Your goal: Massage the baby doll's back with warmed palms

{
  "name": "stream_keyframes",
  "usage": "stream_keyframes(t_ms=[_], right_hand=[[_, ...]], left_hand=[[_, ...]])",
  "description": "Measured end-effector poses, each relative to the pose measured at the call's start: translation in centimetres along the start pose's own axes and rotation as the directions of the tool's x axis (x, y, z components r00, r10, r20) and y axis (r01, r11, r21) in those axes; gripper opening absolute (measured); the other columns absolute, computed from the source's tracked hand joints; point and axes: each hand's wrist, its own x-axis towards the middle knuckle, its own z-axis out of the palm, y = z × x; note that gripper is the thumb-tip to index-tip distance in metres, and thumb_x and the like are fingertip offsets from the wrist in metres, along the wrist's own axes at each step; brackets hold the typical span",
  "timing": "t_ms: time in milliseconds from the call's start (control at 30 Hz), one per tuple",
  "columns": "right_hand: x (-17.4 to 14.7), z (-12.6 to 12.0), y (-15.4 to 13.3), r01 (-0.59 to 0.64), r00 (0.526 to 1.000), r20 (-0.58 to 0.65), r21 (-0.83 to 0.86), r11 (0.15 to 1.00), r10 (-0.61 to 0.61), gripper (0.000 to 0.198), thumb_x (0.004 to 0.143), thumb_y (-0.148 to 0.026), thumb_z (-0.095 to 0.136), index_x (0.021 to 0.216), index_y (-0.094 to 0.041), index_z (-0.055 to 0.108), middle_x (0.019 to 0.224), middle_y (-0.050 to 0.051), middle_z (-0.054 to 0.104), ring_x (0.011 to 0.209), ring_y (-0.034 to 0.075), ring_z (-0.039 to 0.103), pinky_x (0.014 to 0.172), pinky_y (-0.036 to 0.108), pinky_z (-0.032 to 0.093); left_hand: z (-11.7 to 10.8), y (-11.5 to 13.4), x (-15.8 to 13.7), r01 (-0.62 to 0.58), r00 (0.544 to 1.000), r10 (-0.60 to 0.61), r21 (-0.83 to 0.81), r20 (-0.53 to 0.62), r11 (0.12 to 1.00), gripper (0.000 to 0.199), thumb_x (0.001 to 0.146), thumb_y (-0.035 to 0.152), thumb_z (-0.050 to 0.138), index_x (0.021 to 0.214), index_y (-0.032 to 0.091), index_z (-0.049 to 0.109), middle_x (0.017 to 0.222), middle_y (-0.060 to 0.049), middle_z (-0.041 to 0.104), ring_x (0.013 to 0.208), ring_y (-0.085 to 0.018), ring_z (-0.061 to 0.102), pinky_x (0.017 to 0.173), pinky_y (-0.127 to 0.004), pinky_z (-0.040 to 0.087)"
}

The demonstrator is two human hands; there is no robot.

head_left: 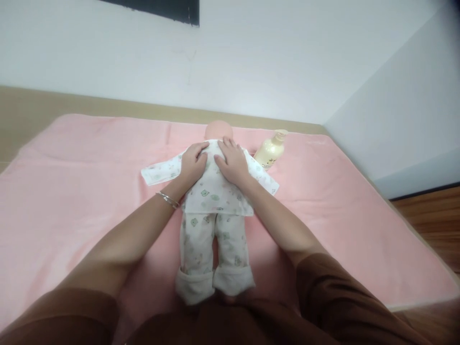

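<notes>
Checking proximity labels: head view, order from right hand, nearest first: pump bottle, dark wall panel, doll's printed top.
1. Doll's printed top: under the right hand, touching it.
2. Pump bottle: to the hand's right, apart from it.
3. Dark wall panel: top edge, left of centre.

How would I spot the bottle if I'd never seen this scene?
Find the pink mat, then the doll on it. Just beyond the doll's patterned sleeve at picture right is a cream bottle. Its glossy body, dark lettering and pump top set it apart from the sleeve and mat.
</notes>
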Motion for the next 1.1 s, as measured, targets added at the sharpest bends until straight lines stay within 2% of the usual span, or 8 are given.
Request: stream_keyframes(t_ms=[133,267,367,467,633,800,967,1100], right_hand=[[-1.9,0.3,-2.3,-0.052,0.998,-0.040,-0.072,0.996,0.049,0.060,0.102,-0.031,0.035,0.154,-0.003,0.040,0.164,0.023,0.034,0.155,0.038,0.030,0.129,0.059,0.023],[-3.7,0.5,-4.1,0.045,0.998,-0.049,-0.095,0.994,-0.050,0.056,0.101,-0.029,0.035,0.152,-0.009,0.046,0.167,0.016,0.033,0.158,0.037,0.024,0.130,0.060,0.020],[-3.1,0.1,-3.6,0.102,0.995,0.014,-0.065,0.993,-0.101,0.055,0.101,-0.029,0.038,0.152,-0.013,0.048,0.168,0.012,0.032,0.159,0.035,0.022,0.131,0.061,0.016],[-1.2,-0.4,-1.6,0.127,0.989,0.083,-0.002,0.992,-0.127,0.056,0.101,-0.032,0.039,0.153,-0.012,0.045,0.169,0.012,0.028,0.160,0.032,0.020,0.132,0.058,0.015],[0.5,-0.7,0.6,-0.014,0.998,0.064,0.021,1.000,0.012,0.063,0.102,-0.036,0.034,0.156,-0.004,0.037,0.168,0.019,0.027,0.160,0.032,0.022,0.132,0.055,0.017],[-1.1,-0.3,-1.3,-0.068,0.997,0.022,-0.033,0.997,0.069,0.063,0.103,-0.033,0.030,0.156,0.001,0.035,0.165,0.024,0.031,0.157,0.037,0.027,0.130,0.058,0.019],[-3.5,0.1,-4.2,0.041,0.999,0.000,-0.105,0.994,-0.041,0.058,0.100,-0.029,0.036,0.154,-0.008,0.043,0.167,0.019,0.030,0.158,0.040,0.022,0.130,0.062,0.019],[-3.0,-0.2,-4.0,0.188,0.979,0.090,-0.079,0.979,-0.181,0.054,0.100,-0.027,0.038,0.151,-0.016,0.051,0.168,0.012,0.032,0.160,0.036,0.020,0.132,0.062,0.013]], left_hand=[[-0.2,-0.5,-0.5,-0.004,0.999,0.007,0.059,-0.043,0.998,0.040,0.086,0.023,0.045,0.114,0.022,0.074,0.125,-0.004,0.075,0.121,-0.021,0.066,0.116,-0.041,0.050],[-0.2,-0.7,-0.9,-0.006,0.995,0.010,0.039,-0.103,0.999,0.040,0.087,0.022,0.042,0.109,0.020,0.075,0.119,-0.005,0.077,0.116,-0.020,0.069,0.111,-0.039,0.052],[-0.1,-0.7,-0.9,-0.031,0.991,0.033,0.015,-0.131,0.999,0.039,0.086,0.023,0.042,0.106,0.018,0.076,0.116,-0.006,0.078,0.113,-0.020,0.070,0.109,-0.038,0.054],[-0.1,-0.8,-0.9,-0.055,0.989,0.056,0.013,-0.134,0.998,0.039,0.087,0.022,0.042,0.107,0.017,0.076,0.115,-0.007,0.078,0.113,-0.019,0.070,0.108,-0.037,0.054],[-0.1,-0.9,-1.0,-0.037,0.992,0.042,0.045,-0.115,0.998,0.039,0.088,0.020,0.041,0.107,0.021,0.075,0.118,-0.004,0.077,0.116,-0.018,0.069,0.111,-0.037,0.052],[-0.2,-0.9,-1.0,-0.007,0.994,0.010,0.029,-0.111,1.000,0.039,0.087,0.020,0.041,0.107,0.021,0.075,0.118,-0.004,0.077,0.116,-0.019,0.069,0.111,-0.038,0.052],[-0.2,-1.0,-0.9,-0.014,0.994,0.017,0.029,-0.107,0.999,0.040,0.086,0.020,0.040,0.108,0.021,0.075,0.118,-0.004,0.077,0.114,-0.018,0.069,0.110,-0.038,0.053],[-0.1,-1.2,-0.8,-0.032,0.993,0.034,0.022,-0.113,0.999,0.041,0.085,0.020,0.041,0.108,0.018,0.075,0.117,-0.006,0.077,0.114,-0.019,0.070,0.109,-0.037,0.053]])
